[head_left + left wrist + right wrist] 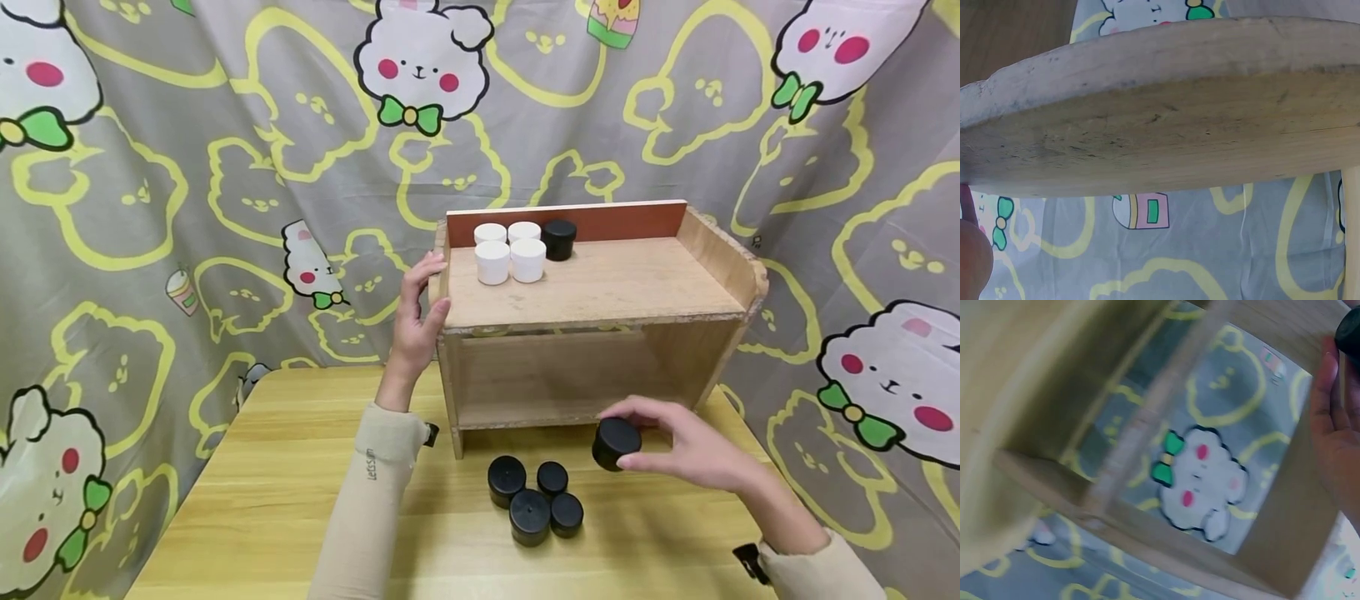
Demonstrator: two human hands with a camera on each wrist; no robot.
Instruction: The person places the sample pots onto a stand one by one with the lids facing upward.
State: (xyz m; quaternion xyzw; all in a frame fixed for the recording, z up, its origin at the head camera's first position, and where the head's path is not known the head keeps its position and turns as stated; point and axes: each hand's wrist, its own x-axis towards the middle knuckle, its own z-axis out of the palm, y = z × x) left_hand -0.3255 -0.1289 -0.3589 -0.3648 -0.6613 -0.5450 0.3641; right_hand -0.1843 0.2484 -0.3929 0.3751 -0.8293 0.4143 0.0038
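A small wooden shelf unit (600, 292) stands on the table. My left hand (417, 312) rests against the upper left side panel of it; in the left wrist view the panel (1166, 119) fills the middle and a fingertip (974, 259) shows at the edge. In front of the lower shelf my right hand (675, 442) pinches a black jar (617, 443) between thumb and fingers, above the table. The right wrist view has that hand (1338, 425) at the right edge with part of the jar (1350, 334). White jars (492, 262) and one black jar (559, 240) stand on the top board.
Several black-lidded jars (529, 517) of two sizes are grouped on the wooden table (277, 483) before the shelf unit, between the forearms. A patterned grey curtain (247, 167) hangs behind and at both sides. A low rim (637, 221) runs along the top board's back.
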